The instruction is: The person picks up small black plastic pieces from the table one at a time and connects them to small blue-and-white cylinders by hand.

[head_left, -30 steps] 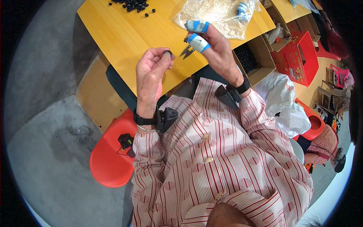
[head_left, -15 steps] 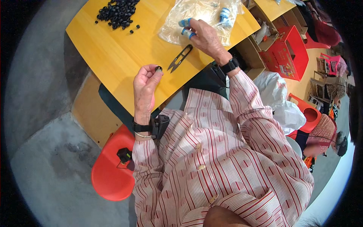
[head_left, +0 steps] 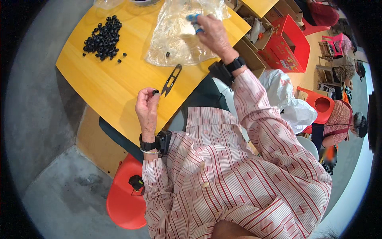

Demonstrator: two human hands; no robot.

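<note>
My left hand [head_left: 147, 109] is above the table's near edge, thumb and fingers pinched on a small black ring-like piece [head_left: 155, 92]. Over the clear plastic bag [head_left: 171, 30] is my right hand [head_left: 215, 36], blue wraps on its fingertips. Those fingers look apart, and nothing shows between them. One small black piece [head_left: 167, 54] appears over the bag's near part. Between my hands lies a pair of black thread snips [head_left: 172, 79], blades toward me. A pile of small black hollow pieces [head_left: 104, 39] sits farther left, a few of them loose beside it.
The yellow table [head_left: 87, 77] ends close to my lap. Open cardboard boxes [head_left: 250, 53] and a red box [head_left: 284, 46] stand to the right, with a white bag [head_left: 280, 95] nearer. A red stool [head_left: 127, 199] is at lower left. Other people sit far right.
The view has shifted, so the table sits lower and farther left. A black piece now shows over the bag near my right hand. My left hand still pinches its piece.
</note>
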